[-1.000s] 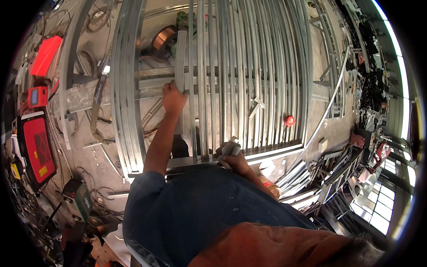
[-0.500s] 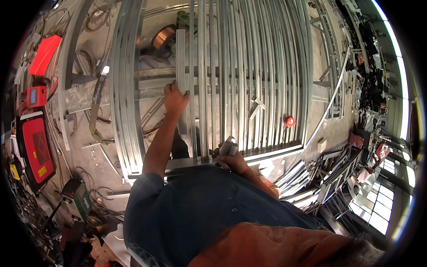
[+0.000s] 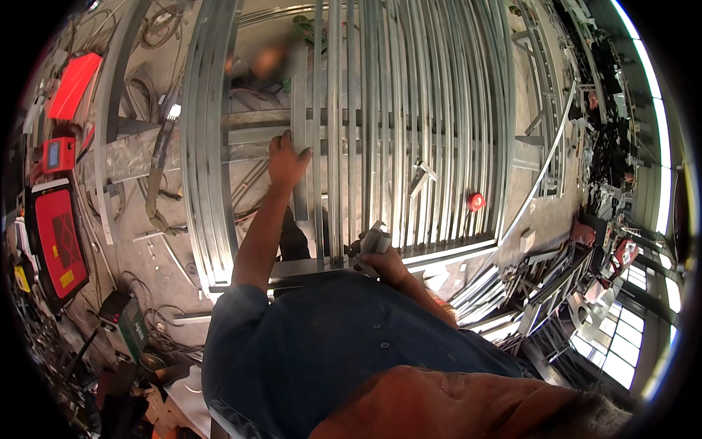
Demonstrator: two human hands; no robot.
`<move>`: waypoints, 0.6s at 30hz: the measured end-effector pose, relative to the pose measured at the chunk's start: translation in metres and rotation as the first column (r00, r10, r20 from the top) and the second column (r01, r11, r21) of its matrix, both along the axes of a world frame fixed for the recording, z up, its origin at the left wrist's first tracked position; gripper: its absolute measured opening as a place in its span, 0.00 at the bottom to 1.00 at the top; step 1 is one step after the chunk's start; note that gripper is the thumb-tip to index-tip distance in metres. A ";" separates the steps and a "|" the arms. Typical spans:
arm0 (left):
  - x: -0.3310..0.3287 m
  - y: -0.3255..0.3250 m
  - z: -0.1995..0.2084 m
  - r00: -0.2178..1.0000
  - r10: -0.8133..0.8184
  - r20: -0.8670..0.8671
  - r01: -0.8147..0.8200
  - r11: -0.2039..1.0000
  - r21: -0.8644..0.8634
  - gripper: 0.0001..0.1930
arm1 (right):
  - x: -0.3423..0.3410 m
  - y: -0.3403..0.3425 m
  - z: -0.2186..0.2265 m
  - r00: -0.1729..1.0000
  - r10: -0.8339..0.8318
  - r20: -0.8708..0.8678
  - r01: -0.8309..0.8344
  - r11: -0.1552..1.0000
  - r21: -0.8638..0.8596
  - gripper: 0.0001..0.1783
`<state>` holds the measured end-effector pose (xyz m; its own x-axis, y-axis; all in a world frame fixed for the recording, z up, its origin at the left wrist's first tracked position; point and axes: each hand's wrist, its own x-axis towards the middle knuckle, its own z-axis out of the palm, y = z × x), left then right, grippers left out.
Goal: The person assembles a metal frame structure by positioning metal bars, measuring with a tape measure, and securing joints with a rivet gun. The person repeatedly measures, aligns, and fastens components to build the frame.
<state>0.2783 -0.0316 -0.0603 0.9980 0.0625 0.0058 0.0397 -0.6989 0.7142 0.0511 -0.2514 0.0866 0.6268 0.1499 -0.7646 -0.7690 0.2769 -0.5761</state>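
Observation:
My left hand [image 3: 287, 162] is closed over the edges of a short flat-sided metal tube [image 3: 300, 99], thumb on its right and fingers on its left. That tube lies lengthwise beside the long metal bars [image 3: 333, 146] of a frame. Close to my body at the frame's near edge, my right hand [image 3: 382, 262] grips a short grey metal piece [image 3: 376, 242]; its exact shape is partly hidden by the fingers. A small T-shaped metal piece [image 3: 422, 179] and a round red tape measure [image 3: 477, 201] rest on the bars to the right.
A red-and-black machine [image 3: 60, 245] and a red box with a screen [image 3: 58, 155] stand at the left. Cables [image 3: 161, 29] lie on the floor. Metal offcuts [image 3: 482, 293] are piled at the lower right. Gaps show between the bars.
Both hands keep nearly the same places and grips. A blurred patch now covers the copper-coloured wire spool beyond my left hand. The view has shifted very slightly.

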 end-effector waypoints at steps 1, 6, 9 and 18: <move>0.000 0.001 -0.002 1.000 0.006 0.011 -0.006 1.000 0.000 0.38 | 0.000 0.000 -0.001 1.000 0.008 0.004 -0.008 1.000 0.002 0.32; -0.008 0.012 0.006 0.998 0.002 0.055 0.000 0.999 -0.051 0.34 | 0.005 0.002 -0.001 0.999 0.042 0.021 -0.043 0.999 0.026 0.33; -0.042 0.014 0.053 0.989 -0.141 0.039 0.146 0.967 -0.207 0.25 | 0.013 0.007 -0.001 0.997 0.053 0.052 -0.055 0.997 0.050 0.33; -0.128 0.017 0.108 0.651 -0.632 -0.420 -0.051 0.516 -0.855 0.15 | 0.049 0.038 0.012 0.937 0.323 0.137 -0.339 0.932 0.124 0.27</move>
